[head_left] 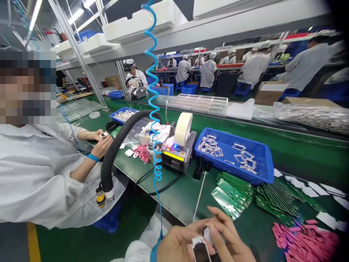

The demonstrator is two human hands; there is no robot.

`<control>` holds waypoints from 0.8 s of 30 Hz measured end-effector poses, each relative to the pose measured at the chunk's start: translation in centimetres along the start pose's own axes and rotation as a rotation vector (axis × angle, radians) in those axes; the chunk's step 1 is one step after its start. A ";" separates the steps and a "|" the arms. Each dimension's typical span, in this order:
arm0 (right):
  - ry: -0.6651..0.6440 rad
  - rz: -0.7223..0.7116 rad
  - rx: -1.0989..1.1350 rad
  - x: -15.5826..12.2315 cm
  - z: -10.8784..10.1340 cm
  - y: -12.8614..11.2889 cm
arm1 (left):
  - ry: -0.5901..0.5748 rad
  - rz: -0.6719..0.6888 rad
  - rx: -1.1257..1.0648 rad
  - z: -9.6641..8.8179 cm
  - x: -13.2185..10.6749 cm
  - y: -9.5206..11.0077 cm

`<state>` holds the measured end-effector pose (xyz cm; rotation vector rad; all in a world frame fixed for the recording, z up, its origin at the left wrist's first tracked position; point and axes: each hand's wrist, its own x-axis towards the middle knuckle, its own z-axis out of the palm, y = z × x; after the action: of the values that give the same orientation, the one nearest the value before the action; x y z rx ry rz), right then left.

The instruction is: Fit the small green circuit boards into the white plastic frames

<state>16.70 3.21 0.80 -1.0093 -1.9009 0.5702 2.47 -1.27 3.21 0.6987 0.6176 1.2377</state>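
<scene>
At the bottom edge of the head view, my left hand [174, 244] and my right hand [227, 236] both close around a small white-framed part [200, 247] with a dark centre. The fingers of both hands pinch its edges. A blue wrist strap sits on my left wrist, joined to a coiled blue cord [153, 94]. Just beyond my hands lie stacks of green circuit boards [231, 194] and a pile of pink strips [305, 242].
A blue tray [265, 171] of small metal frames sits on the green bench beside a tape dispenser [180, 145]. A co-worker in white sits at the left, hands on a small part, near a black hose [114, 153]. More workers sit at benches behind.
</scene>
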 end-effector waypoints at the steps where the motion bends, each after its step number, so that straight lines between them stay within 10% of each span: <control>1: 0.005 0.024 0.002 0.1 0.0 -0.4 | -0.003 0.008 -0.029 -0.1 -0.1 -0.2; 15: -0.137 -0.264 -0.164 -0.3 -1.2 -1.8 | 0.002 -0.192 -0.099 -1.4 -1.0 -0.8; 24: -0.103 0.101 0.093 -0.4 0.0 -1.6 | 0.119 -0.208 -0.152 -3.0 -1.5 -0.9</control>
<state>16.13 2.00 1.77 -1.0373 -1.9016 0.7762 0.44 -2.43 0.63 0.4251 0.6695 1.1238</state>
